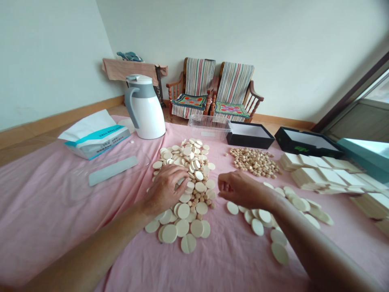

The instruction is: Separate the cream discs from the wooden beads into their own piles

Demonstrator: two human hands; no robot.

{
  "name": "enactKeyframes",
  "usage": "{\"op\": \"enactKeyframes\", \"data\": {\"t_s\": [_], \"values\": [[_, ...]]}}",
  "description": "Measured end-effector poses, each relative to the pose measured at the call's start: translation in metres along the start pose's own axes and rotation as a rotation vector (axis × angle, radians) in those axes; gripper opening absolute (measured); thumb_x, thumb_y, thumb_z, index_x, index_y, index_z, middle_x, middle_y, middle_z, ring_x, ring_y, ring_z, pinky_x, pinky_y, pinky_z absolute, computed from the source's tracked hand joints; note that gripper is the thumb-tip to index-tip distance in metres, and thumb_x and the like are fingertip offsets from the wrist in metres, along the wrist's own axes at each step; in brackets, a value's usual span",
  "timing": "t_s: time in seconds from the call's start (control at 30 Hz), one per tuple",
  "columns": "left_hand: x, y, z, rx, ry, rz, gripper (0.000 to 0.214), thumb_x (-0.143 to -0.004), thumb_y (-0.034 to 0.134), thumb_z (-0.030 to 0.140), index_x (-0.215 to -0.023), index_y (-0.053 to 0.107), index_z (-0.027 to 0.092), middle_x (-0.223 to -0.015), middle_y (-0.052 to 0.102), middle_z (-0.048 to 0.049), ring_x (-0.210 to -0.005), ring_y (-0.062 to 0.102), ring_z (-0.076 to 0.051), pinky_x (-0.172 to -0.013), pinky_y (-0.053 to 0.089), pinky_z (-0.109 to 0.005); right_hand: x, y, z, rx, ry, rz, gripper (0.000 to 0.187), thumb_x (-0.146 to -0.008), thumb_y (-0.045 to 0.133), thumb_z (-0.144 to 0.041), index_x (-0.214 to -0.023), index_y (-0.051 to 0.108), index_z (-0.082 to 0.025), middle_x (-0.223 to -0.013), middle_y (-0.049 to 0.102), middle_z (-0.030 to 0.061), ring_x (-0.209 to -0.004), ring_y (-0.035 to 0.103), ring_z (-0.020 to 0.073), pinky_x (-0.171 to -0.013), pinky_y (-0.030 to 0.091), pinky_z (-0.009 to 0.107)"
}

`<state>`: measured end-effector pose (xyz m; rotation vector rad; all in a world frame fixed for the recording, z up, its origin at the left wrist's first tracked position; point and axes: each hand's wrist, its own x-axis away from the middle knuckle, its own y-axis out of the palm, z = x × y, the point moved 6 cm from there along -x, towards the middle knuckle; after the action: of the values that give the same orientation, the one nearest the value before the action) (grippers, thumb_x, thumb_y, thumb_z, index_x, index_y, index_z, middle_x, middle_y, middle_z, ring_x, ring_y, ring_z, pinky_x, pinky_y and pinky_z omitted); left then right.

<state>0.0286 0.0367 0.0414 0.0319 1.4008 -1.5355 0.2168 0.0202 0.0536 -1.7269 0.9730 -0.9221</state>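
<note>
A heap of pale round wooden discs (188,170) lies in the middle of the pink tablecloth (45,211), mixed with small wooden beads. My left hand (165,188) rests palm down on the heap's left side, its fingers curled over discs. My right hand (240,188) hovers just right of the heap, fingertips pinched together; what they hold is too small to make out. A second spread of discs (273,223) lies under and beside my right forearm. A pile of small wooden beads (255,161) sits farther back.
A white jug (145,107) and a tissue pack (97,140) stand at the back left, with a grey flat strip (112,170) nearby. A clear plastic box (209,125), two black boxes (251,135) and stacks of square wooden tiles (322,172) lie at the right. Two striped armchairs (212,91) stand by the wall.
</note>
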Motion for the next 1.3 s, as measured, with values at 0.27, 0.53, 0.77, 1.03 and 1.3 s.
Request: {"op": "enactKeyframes", "data": {"t_s": [0.27,0.53,0.77,1.03,1.3], "values": [[0.0,0.0,0.0,-0.01,-0.002,-0.014,0.012,-0.086,0.053,0.018,-0.088,0.065,0.018,-0.098,0.068,-0.0068,-0.096,0.061,-0.021,-0.089,0.046,-0.039,0.004,0.031,-0.031,0.191,-0.02,-0.064,0.012,-0.079,0.053,-0.023,-0.083,0.063,-0.017,-0.081,0.067,0.0099,-0.071,0.061,0.0212,-0.054,0.03,0.028],[0.0,0.001,0.0,-0.004,0.003,-0.008,0.012,-0.084,0.054,0.017,-0.086,0.066,0.019,-0.096,0.068,-0.0068,-0.095,0.062,-0.021,-0.089,0.047,-0.039,-0.006,-0.009,0.051,0.321,0.296,0.056,0.014,-0.077,0.05,-0.016,-0.081,0.063,-0.015,-0.08,0.068,0.0115,-0.074,0.062,0.0216,-0.057,0.033,0.028],[0.0,0.001,-0.001,0.006,-0.01,-0.02,0.012,-0.085,0.054,0.017,-0.088,0.065,0.018,-0.097,0.068,-0.0068,-0.096,0.061,-0.021,-0.089,0.047,-0.039,-0.009,-0.015,0.073,0.272,0.387,0.198,0.013,-0.08,0.052,-0.019,-0.083,0.064,-0.014,-0.081,0.068,0.0134,-0.075,0.063,0.0242,-0.06,0.037,0.03],[-0.001,0.0,0.001,-0.006,0.004,-0.015,0.013,-0.084,0.055,0.016,-0.091,0.067,0.018,-0.098,0.069,-0.0073,-0.096,0.062,-0.021,-0.089,0.048,-0.038,-0.022,0.016,-0.002,-0.219,-0.14,0.341,0.024,-0.078,0.054,-0.008,-0.099,0.059,-0.017,-0.097,0.061,0.0062,-0.078,0.059,0.0131,-0.071,0.044,0.025],[-0.001,0.001,0.0,-0.008,0.001,-0.014,0.013,-0.084,0.055,0.016,-0.09,0.067,0.017,-0.097,0.069,-0.0073,-0.097,0.062,-0.021,-0.089,0.049,-0.039,-0.026,0.034,-0.013,-0.214,-0.205,0.386,0.017,-0.082,0.047,-0.004,-0.088,0.058,-0.015,-0.093,0.056,0.0076,-0.082,0.055,0.0148,-0.073,0.044,0.026]]}}
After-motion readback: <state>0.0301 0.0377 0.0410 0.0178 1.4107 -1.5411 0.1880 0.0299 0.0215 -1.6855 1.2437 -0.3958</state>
